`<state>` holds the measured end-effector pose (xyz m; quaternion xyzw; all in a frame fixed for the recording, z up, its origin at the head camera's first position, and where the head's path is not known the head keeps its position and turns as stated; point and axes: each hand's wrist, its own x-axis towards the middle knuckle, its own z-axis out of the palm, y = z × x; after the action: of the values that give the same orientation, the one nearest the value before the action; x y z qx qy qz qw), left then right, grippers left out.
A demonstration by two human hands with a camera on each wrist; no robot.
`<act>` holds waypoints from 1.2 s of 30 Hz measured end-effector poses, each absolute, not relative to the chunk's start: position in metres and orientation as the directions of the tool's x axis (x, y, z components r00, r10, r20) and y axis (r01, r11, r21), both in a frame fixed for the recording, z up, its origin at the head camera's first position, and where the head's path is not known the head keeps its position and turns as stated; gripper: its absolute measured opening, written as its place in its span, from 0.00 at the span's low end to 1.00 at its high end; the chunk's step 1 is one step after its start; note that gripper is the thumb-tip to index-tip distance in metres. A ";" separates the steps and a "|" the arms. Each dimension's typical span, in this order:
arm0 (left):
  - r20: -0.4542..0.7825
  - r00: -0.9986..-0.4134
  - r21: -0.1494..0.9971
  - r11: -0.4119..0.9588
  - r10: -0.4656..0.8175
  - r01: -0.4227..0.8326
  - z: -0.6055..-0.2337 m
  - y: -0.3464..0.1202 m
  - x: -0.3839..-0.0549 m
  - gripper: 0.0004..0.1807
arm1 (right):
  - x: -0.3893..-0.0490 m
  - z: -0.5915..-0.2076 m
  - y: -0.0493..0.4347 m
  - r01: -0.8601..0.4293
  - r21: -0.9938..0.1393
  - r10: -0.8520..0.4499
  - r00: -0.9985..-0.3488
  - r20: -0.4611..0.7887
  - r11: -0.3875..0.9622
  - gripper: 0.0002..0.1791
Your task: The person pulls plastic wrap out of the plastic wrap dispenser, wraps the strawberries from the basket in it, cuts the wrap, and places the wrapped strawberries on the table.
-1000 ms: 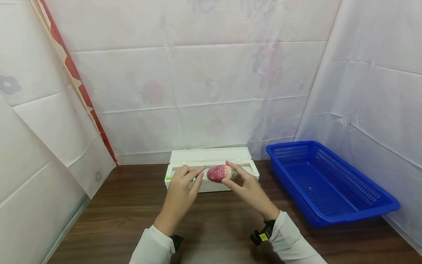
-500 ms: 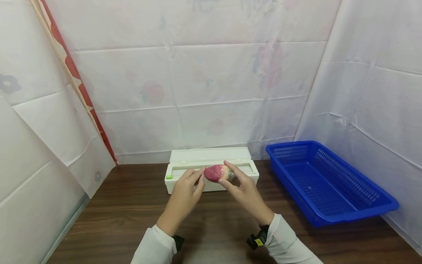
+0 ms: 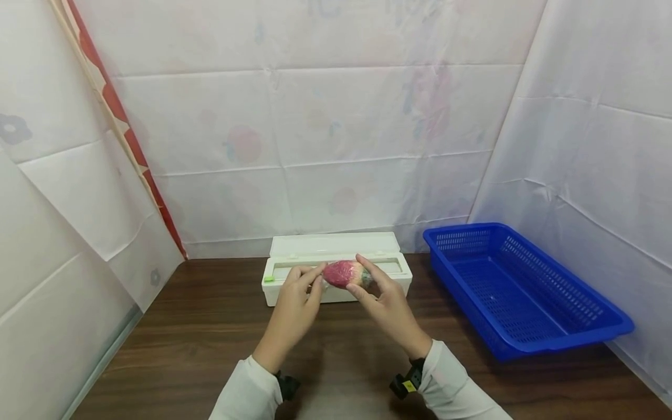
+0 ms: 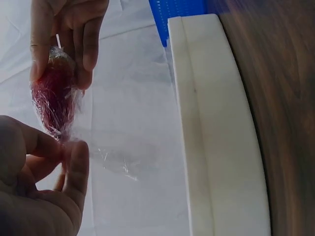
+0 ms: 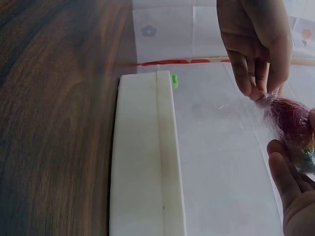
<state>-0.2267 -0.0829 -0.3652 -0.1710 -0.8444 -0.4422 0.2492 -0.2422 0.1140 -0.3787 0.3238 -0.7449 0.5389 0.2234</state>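
A red fruit-shaped thing (image 3: pixel 341 273), paling to yellow and then green at one end, is wrapped in clear cling film (image 4: pixel 115 160). My right hand (image 3: pixel 391 303) holds it by the yellow-green end, thumb below and fingers above. At the red end, my left hand (image 3: pixel 294 306) pinches the gathered film between thumb and fingers, as the left wrist view shows. A loose tail of film hangs out beside the pinch. Both hands are raised in front of a white cling film dispenser (image 3: pixel 336 296), its lid (image 3: pixel 335 244) standing up behind it.
A green slider (image 3: pixel 269 279) sits at the dispenser's left end. To the right, a blue plastic basket (image 3: pixel 457 297) stands on the dark wooden table (image 3: pixel 210 338). White printed sheeting (image 3: pixel 336 116) walls the back and both sides.
The wrapped fruit-shaped thing and my right hand have shifted slightly left. My left fingertips have closed in on its red end.
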 end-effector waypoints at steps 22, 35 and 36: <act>0.323 -0.925 0.905 0.221 0.201 0.364 -0.374 -0.091 -0.232 0.20 | -0.241 -0.387 0.111 -0.701 -0.659 -0.255 -0.713 0.653 0.273 0.31; 0.157 -0.890 0.986 -0.118 0.427 0.117 -0.377 -0.096 -0.241 0.24 | -0.242 -0.388 0.113 -0.643 -0.713 -0.222 -0.766 0.604 0.279 0.27; 0.155 -0.884 0.985 -0.142 0.442 0.101 -0.377 -0.096 -0.241 0.24 | -0.242 -0.388 0.113 -0.646 -0.712 -0.222 -0.763 0.607 0.276 0.28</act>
<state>-0.2414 -0.0955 -0.3773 -0.2106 -0.6445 -0.7256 -0.1173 -0.2415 0.1132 -0.3882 0.2807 -0.7736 0.5321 0.1990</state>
